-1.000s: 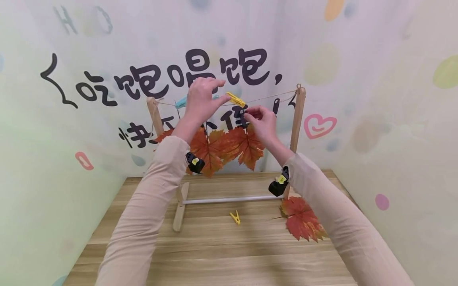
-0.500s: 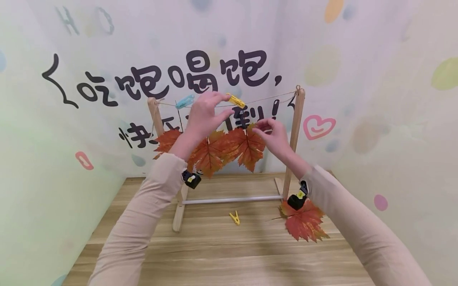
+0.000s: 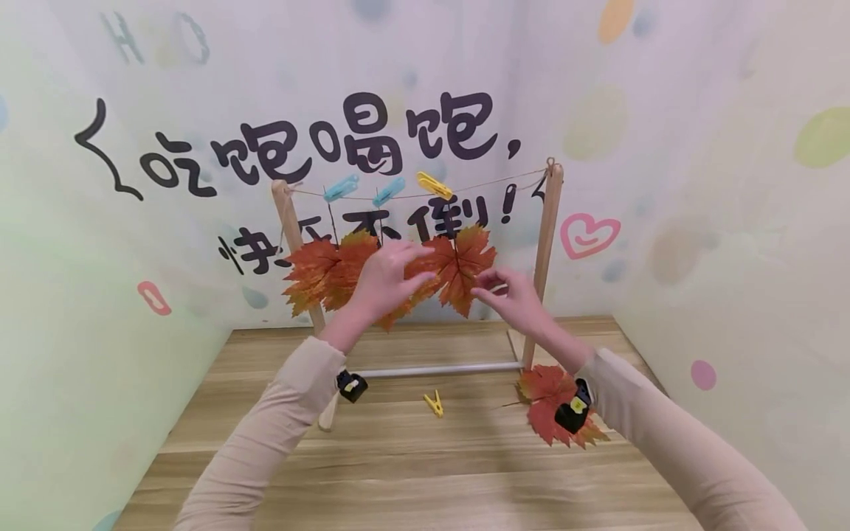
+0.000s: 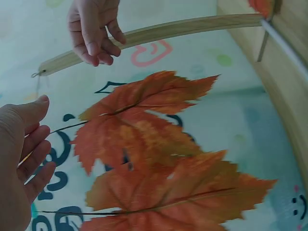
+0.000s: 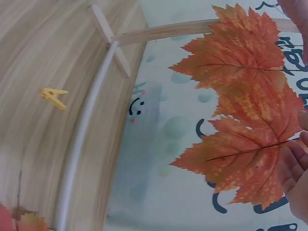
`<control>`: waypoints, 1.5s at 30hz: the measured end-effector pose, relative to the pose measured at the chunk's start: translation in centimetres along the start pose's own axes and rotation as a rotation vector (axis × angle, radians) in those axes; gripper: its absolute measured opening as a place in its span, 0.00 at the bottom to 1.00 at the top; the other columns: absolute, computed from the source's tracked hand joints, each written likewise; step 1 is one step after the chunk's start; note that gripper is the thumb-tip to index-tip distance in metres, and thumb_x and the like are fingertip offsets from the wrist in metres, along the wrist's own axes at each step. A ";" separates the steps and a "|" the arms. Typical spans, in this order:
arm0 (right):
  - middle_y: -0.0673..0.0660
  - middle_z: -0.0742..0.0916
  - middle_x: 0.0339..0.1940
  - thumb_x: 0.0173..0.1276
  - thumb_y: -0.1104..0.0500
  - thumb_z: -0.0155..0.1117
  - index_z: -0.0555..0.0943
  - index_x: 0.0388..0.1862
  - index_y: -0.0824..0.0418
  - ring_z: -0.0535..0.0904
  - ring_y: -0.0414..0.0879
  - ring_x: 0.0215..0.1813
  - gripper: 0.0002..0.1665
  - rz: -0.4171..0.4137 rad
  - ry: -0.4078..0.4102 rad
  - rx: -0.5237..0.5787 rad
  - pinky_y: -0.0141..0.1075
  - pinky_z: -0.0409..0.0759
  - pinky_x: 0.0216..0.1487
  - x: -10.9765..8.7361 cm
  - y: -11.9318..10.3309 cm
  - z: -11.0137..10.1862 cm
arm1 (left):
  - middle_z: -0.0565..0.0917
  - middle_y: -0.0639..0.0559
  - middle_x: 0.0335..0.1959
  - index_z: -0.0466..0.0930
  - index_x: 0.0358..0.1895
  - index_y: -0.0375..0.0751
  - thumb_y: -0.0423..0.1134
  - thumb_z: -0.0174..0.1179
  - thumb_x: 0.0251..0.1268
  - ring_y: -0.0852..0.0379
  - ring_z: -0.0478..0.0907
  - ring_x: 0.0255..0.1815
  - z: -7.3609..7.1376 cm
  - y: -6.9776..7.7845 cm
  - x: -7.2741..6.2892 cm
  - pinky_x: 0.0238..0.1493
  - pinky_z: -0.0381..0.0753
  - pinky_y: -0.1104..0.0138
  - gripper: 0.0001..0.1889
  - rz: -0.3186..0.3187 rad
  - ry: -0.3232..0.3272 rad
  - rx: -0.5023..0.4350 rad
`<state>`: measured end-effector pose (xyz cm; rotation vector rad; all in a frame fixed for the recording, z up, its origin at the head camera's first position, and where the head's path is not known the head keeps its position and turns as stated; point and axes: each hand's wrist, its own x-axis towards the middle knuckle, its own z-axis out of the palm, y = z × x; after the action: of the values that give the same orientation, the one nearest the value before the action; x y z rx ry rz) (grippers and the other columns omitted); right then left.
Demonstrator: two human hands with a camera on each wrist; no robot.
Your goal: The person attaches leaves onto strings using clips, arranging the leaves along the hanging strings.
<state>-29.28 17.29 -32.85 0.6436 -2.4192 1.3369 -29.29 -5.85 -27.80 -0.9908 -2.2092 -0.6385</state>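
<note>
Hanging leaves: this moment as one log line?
left hand: empty; right hand: empty; hanging leaves: clipped to string; loose leaf, yellow clip: on table

My head cam looks forward-down from farther back, rack (image 3: 545, 247) mid-frame; my wrist cams (image 3: 352, 386) sit close, tilted sideways, sharing hanging leaves (image 5: 255, 149): left's lower centre, right's right half.

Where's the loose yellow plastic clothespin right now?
In the head view, the yellow plastic clothespin lies on the wooden tabletop, just in front of the slim pale rod, left of the loose red-orange leaf.
</note>
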 end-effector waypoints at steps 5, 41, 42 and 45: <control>0.60 0.83 0.38 0.61 0.61 0.62 0.78 0.41 0.68 0.79 0.48 0.40 0.13 0.035 -0.068 0.006 0.38 0.78 0.42 -2.1 1.9 0.5 | 0.83 0.47 0.41 0.81 0.46 0.36 0.38 0.66 0.51 0.52 0.77 0.43 2.3 -0.5 -2.2 0.41 0.78 0.64 0.17 -0.019 -0.060 -0.017; 0.71 0.82 0.39 0.57 0.70 0.63 0.77 0.41 0.76 0.79 0.61 0.42 0.13 0.158 -0.200 0.009 0.44 0.79 0.41 -13.8 16.6 5.3 | 0.83 0.47 0.36 0.82 0.40 0.35 0.35 0.66 0.50 0.52 0.79 0.36 13.6 -3.0 -14.5 0.39 0.78 0.63 0.12 -0.424 -0.256 -0.211; 0.71 0.82 0.39 0.56 0.71 0.63 0.77 0.41 0.77 0.79 0.63 0.42 0.14 0.144 -0.200 0.013 0.43 0.80 0.40 -14.0 16.7 5.5 | 0.83 0.46 0.36 0.82 0.40 0.35 0.34 0.66 0.50 0.52 0.80 0.36 13.6 -3.1 -14.8 0.39 0.78 0.63 0.12 -0.424 -0.260 -0.218; 0.71 0.82 0.38 0.54 0.73 0.63 0.77 0.40 0.77 0.79 0.64 0.41 0.13 0.114 -0.193 0.002 0.41 0.80 0.38 -14.2 16.8 5.8 | 0.83 0.44 0.38 0.81 0.41 0.33 0.35 0.65 0.52 0.50 0.80 0.38 13.4 -3.3 -15.7 0.40 0.78 0.61 0.13 -0.456 -0.291 -0.266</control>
<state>-26.12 23.56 -54.44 0.6722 -2.6441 1.3783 -28.26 -6.69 -48.65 -0.7388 -2.6921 -1.0718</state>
